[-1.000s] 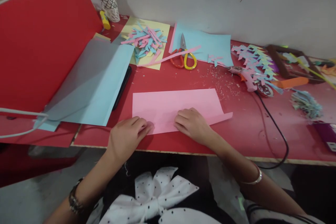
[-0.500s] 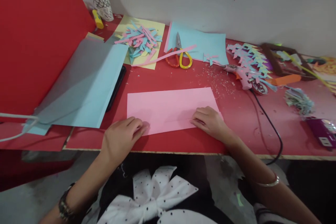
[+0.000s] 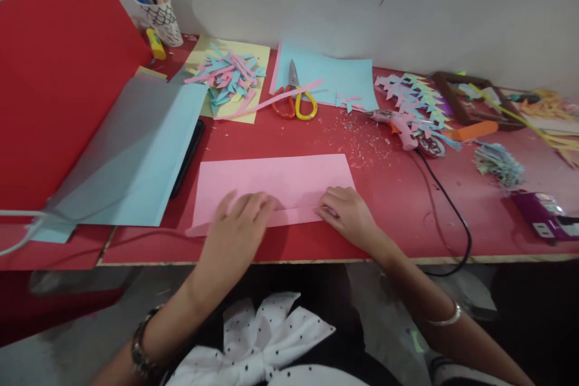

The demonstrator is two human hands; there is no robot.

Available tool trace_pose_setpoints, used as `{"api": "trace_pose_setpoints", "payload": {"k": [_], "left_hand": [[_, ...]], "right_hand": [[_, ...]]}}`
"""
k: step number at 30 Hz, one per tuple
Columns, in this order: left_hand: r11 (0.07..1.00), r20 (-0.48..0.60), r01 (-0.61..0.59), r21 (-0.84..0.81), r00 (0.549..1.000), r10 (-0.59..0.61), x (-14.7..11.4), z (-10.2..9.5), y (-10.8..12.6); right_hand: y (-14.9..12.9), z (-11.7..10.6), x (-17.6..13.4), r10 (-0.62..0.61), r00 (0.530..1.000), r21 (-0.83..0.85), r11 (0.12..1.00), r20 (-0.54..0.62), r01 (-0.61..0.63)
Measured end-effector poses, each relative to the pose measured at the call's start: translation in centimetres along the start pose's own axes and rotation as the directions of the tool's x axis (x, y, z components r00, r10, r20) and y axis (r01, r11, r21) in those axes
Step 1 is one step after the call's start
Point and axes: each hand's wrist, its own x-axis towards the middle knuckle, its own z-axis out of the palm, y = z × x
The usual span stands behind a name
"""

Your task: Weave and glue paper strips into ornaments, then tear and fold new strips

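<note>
A sheet of pink paper lies crosswise near the table's front edge, a narrow strip folded up along its near side. My left hand, a little blurred, rests on that fold left of the middle, fingers stretched out and slightly apart over the paper. At the right end of the fold, my right hand has its fingers curled and pressed together on the paper's near edge. The fingertips of both hands touch the paper, and the left hand hides part of the fold.
Behind the paper are scissors, a pile of cut paper strips and blue sheets. A pink glue gun with a black cord lies to the right, near a brown frame. Left stand a red board and a pen cup.
My left hand has slid right along the near edge, from the left corner toward the middle, its fingers spreading out. A folded strip now shows more clearly. The right hand stays near the right end.
</note>
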Motion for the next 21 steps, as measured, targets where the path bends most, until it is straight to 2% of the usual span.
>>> {"api": "trace_pose_setpoints", "payload": {"k": [2,4,7,12,17,21], "left_hand": [[0.986,0.024,-0.123,-0.114,0.992,0.127,0.3,0.8,1.2],[0.971,0.037,-0.175,-0.165,0.982,0.184,0.3,1.5,1.8],[0.967,0.055,-0.184,-0.178,0.979,0.197,0.0,2.1,1.8],[0.960,0.093,-0.199,-0.197,0.971,0.220,-0.1,1.9,1.4],[0.962,0.077,-0.210,-0.176,0.971,0.226,-0.1,1.9,1.3],[0.958,0.054,-0.231,-0.168,0.969,0.243,-0.8,2.1,0.3]], "right_hand": [[-0.8,0.3,0.0,0.015,1.000,-0.010,1.000,-0.021,-0.015],[-1.1,0.3,-0.2,0.022,0.999,-0.005,1.000,-0.041,-0.023],[-0.5,-0.1,-0.9,0.038,0.997,0.029,0.999,-0.060,-0.036],[1.0,-0.7,-2.3,0.134,0.986,0.064,0.990,-0.096,-0.128],[1.2,-0.7,-2.7,0.197,0.976,0.041,0.980,-0.093,-0.194],[0.9,-0.7,-2.7,0.210,0.974,0.033,0.978,-0.087,-0.208]]}}
